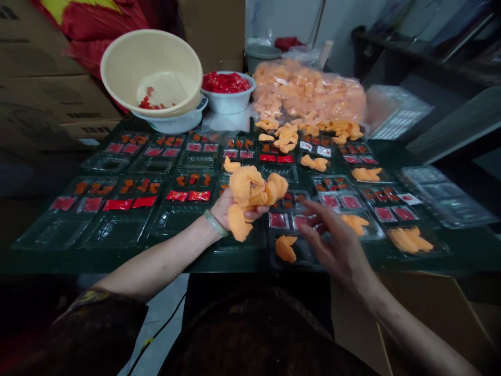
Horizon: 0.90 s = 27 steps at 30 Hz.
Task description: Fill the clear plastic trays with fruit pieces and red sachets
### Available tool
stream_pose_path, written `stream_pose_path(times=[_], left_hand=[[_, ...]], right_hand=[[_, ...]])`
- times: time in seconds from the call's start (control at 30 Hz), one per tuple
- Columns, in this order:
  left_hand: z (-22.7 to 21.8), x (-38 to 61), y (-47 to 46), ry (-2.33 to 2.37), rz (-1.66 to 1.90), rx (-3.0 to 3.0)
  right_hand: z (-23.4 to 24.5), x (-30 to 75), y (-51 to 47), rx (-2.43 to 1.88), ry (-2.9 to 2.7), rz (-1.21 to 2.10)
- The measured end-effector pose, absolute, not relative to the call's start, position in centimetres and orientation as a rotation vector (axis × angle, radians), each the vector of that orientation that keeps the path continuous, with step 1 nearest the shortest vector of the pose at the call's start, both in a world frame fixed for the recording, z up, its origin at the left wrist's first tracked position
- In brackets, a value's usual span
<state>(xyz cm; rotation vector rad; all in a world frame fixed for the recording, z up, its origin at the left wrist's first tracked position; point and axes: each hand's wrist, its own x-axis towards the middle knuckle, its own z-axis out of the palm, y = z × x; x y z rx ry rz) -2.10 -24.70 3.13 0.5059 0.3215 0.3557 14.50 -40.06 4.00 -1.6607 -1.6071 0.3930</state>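
Note:
A bunch of puffy light-orange pieces (pixel 250 188) is held in my left hand (pixel 224 210), raised over the middle of the table. The fingers wrap it from below, partly hidden by the pieces. My right hand (pixel 338 243), slightly blurred, has its fingers stretched out and apart, with nothing visible in them. It hovers beside a clear compartment tray that holds one orange piece (pixel 286 248) in its front section and red packets (pixel 278 220) behind. To the right, another clear tray holds orange pieces (pixel 354 223) in its front section.
Rows of clear trays with red packets and reddish-brown bits cover the dark green table (pixel 235 261). At the back stand a cream basin (pixel 129 57), a white bowl (pixel 229 99) of red packets, and a clear bag (pixel 309 89) of orange pieces. Stacked trays (pixel 446 193) lie at right.

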Motion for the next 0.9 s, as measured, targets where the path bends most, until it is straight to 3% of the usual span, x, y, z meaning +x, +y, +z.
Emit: stream_pose_path(times=[0.2, 0.4, 0.53, 0.77, 0.9], left_hand=[[3.4, -1.7, -25.5, 0.328, 0.276, 0.545], [3.2, -2.6, -25.4, 0.378, 0.341, 0.48], [3.0, -3.0, -25.0, 0.371, 0.388, 0.483], [3.1, -2.7, -24.9, 0.333, 0.433, 0.554], [2.7, -2.6, -24.8, 0.319, 0.433, 0.542]], right_hand=[[5.7, 14.0, -35.0, -1.45, -1.241, 0.814], [5.2, 17.1, -36.3, -1.43, -1.035, 0.771], [5.9, 19.2, -39.0, -1.581, -1.546, 0.67], [3.5, 16.2, -41.3, -1.79, -2.556, -0.122], [1.7, 15.1, -41.8, -1.676, -2.638, 0.031]])
